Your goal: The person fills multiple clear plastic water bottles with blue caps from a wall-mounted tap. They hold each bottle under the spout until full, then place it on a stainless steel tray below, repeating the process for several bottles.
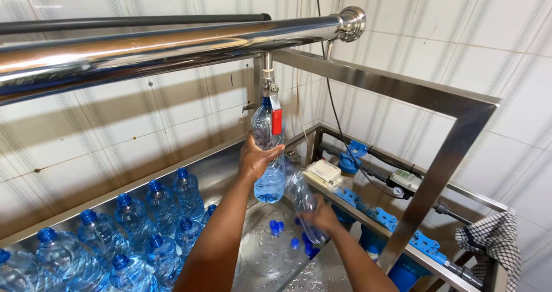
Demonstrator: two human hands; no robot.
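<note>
A clear bottle [268,154] stands upright under the tap [271,99], its neck at the spout, gripped around its middle by the left hand [256,157]. At its 5 o'clock, the right hand [322,218] grasps a second, tilted bottle [305,203]. Capped bottles [138,223] crowd the counter [218,171] at 8 o'clock.

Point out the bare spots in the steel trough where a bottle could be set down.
Bare steel shows between the capped bottles at left and the loose blue caps. The left end is crowded; the left hand and right hand each hold a bottle.
</note>
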